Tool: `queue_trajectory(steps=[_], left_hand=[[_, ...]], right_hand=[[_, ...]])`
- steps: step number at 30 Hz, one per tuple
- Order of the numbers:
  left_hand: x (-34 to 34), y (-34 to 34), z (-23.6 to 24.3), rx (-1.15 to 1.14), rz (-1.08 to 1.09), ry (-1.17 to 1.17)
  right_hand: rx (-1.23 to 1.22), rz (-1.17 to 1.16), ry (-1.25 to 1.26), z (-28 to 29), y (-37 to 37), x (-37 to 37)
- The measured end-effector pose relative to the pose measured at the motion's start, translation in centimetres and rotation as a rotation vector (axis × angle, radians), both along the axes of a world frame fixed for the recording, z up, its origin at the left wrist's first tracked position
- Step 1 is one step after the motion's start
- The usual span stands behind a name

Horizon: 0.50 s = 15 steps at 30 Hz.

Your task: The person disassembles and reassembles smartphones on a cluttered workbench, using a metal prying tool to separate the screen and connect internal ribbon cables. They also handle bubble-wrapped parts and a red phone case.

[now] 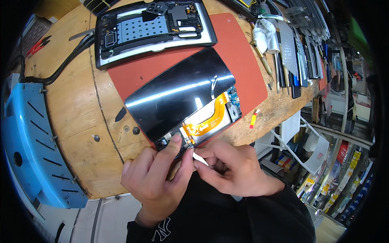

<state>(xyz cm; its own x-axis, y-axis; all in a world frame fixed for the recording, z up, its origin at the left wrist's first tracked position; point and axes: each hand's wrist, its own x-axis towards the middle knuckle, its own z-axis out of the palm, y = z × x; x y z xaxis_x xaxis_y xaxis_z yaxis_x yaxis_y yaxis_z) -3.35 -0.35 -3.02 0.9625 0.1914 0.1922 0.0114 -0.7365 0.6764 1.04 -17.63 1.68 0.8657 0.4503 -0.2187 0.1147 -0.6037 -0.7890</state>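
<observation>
An opened phone (208, 115) lies near the front edge of a red mat (247, 77), its silver battery, orange flex cable and circuit boards showing. A glossy black panel (178, 93) leans over its far side and covers part of the insides. My left hand (156, 174) grips the phone's near left corner, one finger pressing on the black parts there. With thumb and fingers pinched, my right hand (233, 168) holds a small white strip (200, 158) at the phone's near edge. The strip's inner end is hidden by my left fingertips.
A black box (103, 60) with another opened device stands at the back. On the left are a blue metal casing (34, 146), black cables (65, 73) and red pliers (38, 45). Several tools and a white roll (272, 42) crowd the right; a yellow-red piece (253, 119) lies nearer.
</observation>
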Motion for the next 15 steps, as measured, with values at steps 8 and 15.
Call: queue_trajectory(steps=[8, 15], left_hand=[[-0.5, 0.9, -0.1, -0.098, -0.043, -0.035], [-0.4, 0.1, -0.6, -0.398, 0.230, -0.224]], right_hand=[[0.301, -0.452, 0.176, 1.0, -3.8, 1.3], [0.029, -0.543, -0.453, -1.9, -7.4, 9.5]])
